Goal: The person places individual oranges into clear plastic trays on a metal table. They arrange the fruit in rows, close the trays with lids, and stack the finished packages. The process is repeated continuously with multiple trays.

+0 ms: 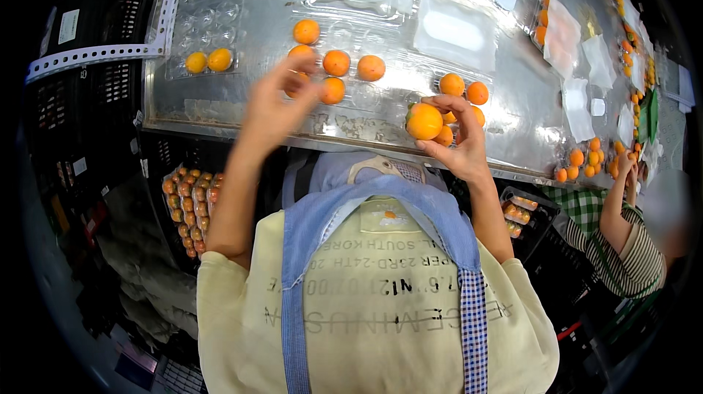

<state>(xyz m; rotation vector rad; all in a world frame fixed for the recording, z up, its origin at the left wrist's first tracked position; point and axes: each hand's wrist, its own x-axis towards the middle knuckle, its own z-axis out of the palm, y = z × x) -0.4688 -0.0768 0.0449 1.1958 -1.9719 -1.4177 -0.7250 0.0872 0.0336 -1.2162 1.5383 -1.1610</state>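
My right hand [464, 144] grips an orange persimmon [424, 121] between thumb and fingers, its green calyx facing left. Beyond that hand, several persimmons [452, 85] sit in a clear plastic tray, partly hidden by my fingers. My left hand [277, 100] is motion-blurred over a second clear tray [365, 98]. Its thumb and fingers lie around a persimmon [296, 85] there, but whether they grip it is unclear. Other persimmons [336, 63] rest in this tray, and some of its hollows hold none.
A clear tray [203, 26] with two persimmons stands at the left beside a perforated metal strip [93, 55]. Covered packs [456, 29] lie farther back on the metal table [384, 144]. Crated fruit packs [192, 207] stand below left. At right, another person's hands [626, 166] work near more fruit.
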